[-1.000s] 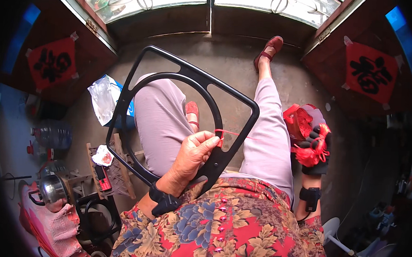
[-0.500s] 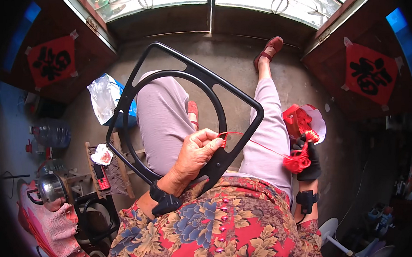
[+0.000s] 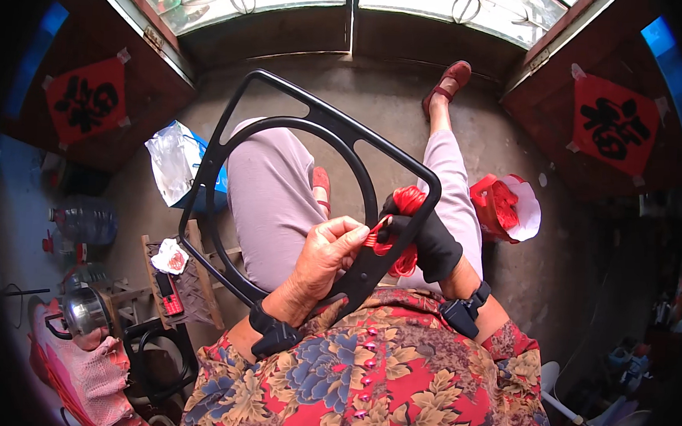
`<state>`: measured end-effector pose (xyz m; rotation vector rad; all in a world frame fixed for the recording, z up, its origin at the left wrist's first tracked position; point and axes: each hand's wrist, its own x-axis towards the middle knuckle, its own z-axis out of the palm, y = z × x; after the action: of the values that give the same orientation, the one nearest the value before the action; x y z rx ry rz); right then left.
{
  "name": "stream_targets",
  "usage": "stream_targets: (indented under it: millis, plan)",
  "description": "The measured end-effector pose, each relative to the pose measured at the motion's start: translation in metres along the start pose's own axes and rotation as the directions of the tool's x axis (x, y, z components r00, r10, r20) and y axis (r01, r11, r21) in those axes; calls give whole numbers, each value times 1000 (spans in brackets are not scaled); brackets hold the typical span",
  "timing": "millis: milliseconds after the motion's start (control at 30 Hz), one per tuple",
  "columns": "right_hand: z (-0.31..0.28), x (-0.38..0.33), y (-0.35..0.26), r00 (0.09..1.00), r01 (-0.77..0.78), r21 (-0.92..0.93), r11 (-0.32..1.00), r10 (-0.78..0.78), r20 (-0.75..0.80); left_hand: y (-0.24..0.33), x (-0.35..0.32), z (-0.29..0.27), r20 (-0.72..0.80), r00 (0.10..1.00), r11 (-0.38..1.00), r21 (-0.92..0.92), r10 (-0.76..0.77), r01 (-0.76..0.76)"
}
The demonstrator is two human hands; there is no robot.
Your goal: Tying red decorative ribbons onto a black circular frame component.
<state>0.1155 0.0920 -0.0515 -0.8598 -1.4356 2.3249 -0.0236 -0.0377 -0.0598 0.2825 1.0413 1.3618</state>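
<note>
A black frame (image 3: 338, 126), with a round opening inside an angular outer rim, leans across my lap. My bare left hand (image 3: 325, 252) pinches red cord (image 3: 371, 235) against the frame's right bar, where some turns of cord are wrapped. My right hand (image 3: 437, 247), in a black glove, is at the same bar, partly behind it. It holds a bundle of red cord (image 3: 409, 199), with loops hanging below its fingers (image 3: 405, 261). The right fingertips are close to the left thumb and partly covered by cord and frame.
On the floor to the right stands a red and white bag (image 3: 522, 215) with more red cord inside. A blue and white bag (image 3: 175, 162) is at the left. Beside my left leg, a wooden stool (image 3: 197, 302) carries a red phone (image 3: 169, 295) and crumpled white paper (image 3: 169, 256).
My right hand has come in from the far right to the frame's bar, bringing the cord bundle. The stretched strand has shortened. My left hand keeps its pinch in place.
</note>
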Motion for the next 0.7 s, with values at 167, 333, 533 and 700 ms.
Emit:
stream_targets:
  millis: [167, 333, 533, 700]
  plan:
    - [-3, -2, -1, 1000, -25, 74, 997, 26, -10, 4, -2, -1, 25, 1000, 1000, -3, -1, 1]
    - [-23, -18, 16, 997, -32, 154, 988, 41, -58, 3, -2, 0, 12, 1000, 999, -48, 2, -1]
    - [-2, -7, 5, 991, -73, 307, 949, 103, -82, 4, -1, -1, 43, 999, 999, -31, -20, 22]
    - [-9, -2, 8, 999, -18, 166, 986, 13, 33, 3, -2, 0, 39, 999, 999, -34, -6, 7]
